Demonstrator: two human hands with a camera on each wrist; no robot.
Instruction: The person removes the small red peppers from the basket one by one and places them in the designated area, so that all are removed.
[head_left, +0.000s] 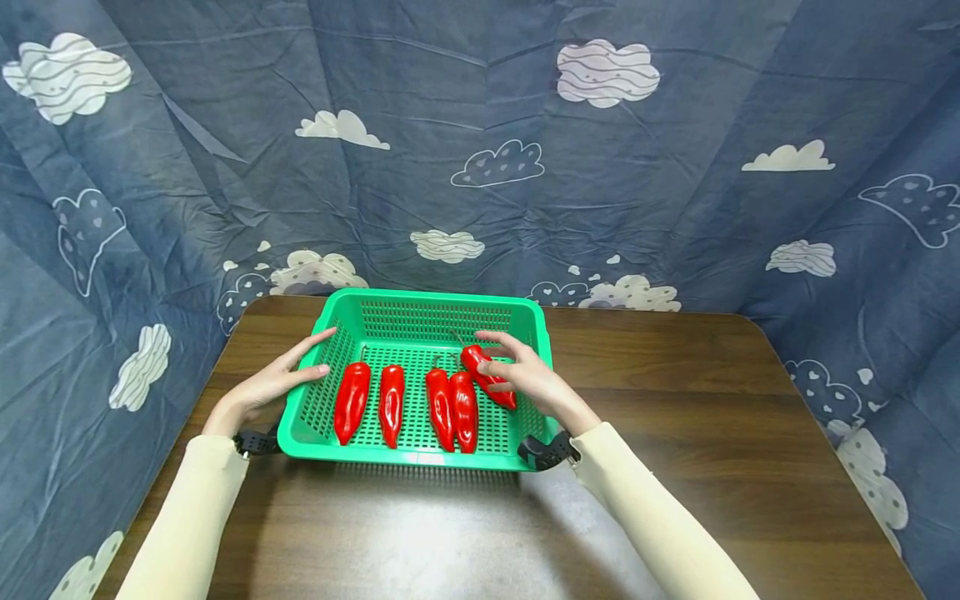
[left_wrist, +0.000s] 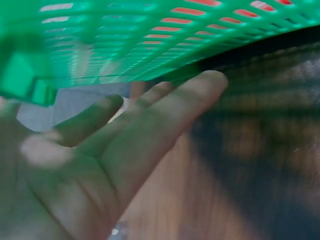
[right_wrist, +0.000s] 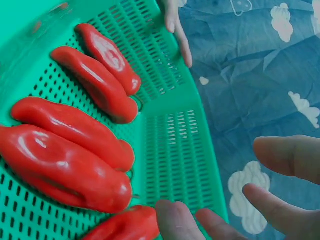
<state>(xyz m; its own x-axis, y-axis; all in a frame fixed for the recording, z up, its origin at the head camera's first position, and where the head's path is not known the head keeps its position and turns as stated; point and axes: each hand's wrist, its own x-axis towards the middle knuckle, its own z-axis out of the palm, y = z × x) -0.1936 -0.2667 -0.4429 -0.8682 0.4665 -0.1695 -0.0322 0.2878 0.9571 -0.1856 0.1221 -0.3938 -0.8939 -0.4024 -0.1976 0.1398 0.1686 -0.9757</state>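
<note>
A green plastic basket [head_left: 420,457] with slotted walls sits on the wooden table, with several long red peppers laid inside. My left hand [head_left: 258,392] is at the basket's left rim, fingers extended. In the left wrist view the left hand [left_wrist: 115,150] shows straight fingers close beside the slotted wall. Over the basket's right side is my right hand [head_left: 536,379], its fingers spread and slightly bent. They overlap the slanted rightmost pepper [head_left: 475,360]. In the right wrist view a fingertip [right_wrist: 175,220] appears right at that pepper's end, with no grip around it.
Four-sided basket walls rise around the other red peppers, such as the leftmost pepper [head_left: 352,404]. Dark wood tabletop [head_left: 675,400] extends to the right. Behind the table hangs a blue cloth [head_left: 480,108] printed with clouds. Each wrist wears a black camera mount [head_left: 547,451].
</note>
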